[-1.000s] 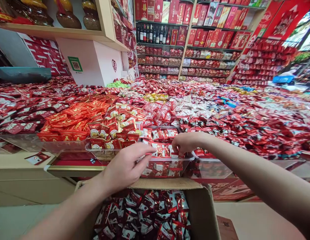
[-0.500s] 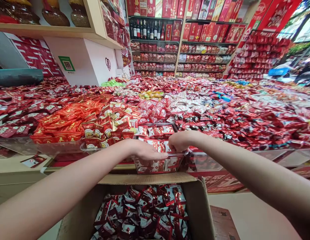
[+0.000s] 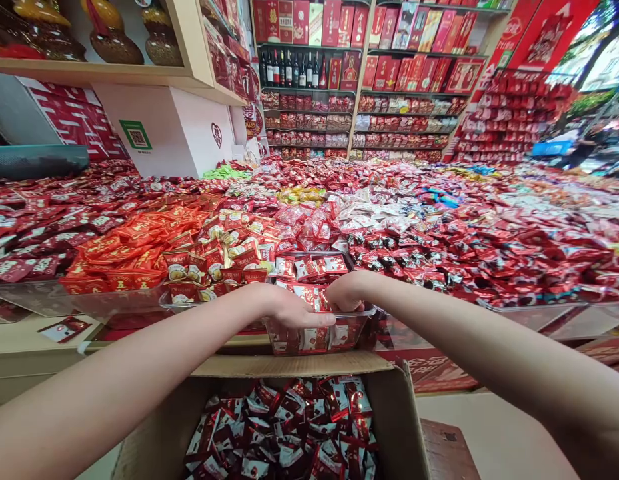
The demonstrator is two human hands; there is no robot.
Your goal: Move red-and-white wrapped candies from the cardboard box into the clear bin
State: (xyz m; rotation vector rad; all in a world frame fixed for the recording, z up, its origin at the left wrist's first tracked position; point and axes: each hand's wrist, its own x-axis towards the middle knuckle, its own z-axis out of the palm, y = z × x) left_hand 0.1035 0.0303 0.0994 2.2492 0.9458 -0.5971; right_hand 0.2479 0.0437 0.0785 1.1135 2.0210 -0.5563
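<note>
A clear plastic bin [image 3: 356, 331] holds neat rows of red-and-white wrapped snack packets [image 3: 309, 268]. My left hand [image 3: 292, 308] grips its front rim, thumb along the outside wall and fingers mostly hidden inside. Reaching in at the right side, my right hand [image 3: 350, 291] has its fingers curled down among the packets. What those fingers hold, if anything, is hidden. Directly below, an open cardboard box [image 3: 400, 413] contains a loose heap of dark red and white packets [image 3: 289, 427].
Durian-labelled packets [image 3: 229, 257] and orange-red packets [image 3: 139, 240] lie left of the bin. Red packets [image 3: 439, 260] spread to its right. A white pillar [image 3: 159, 133] rises at left, and shelves [image 3: 359, 100] stand behind. A brown wooden stool [image 3: 446, 450] is beside the box.
My right hand has shifted slightly left and down inside the bin. My left hand stays at the front rim. The view has tilted up slightly.
</note>
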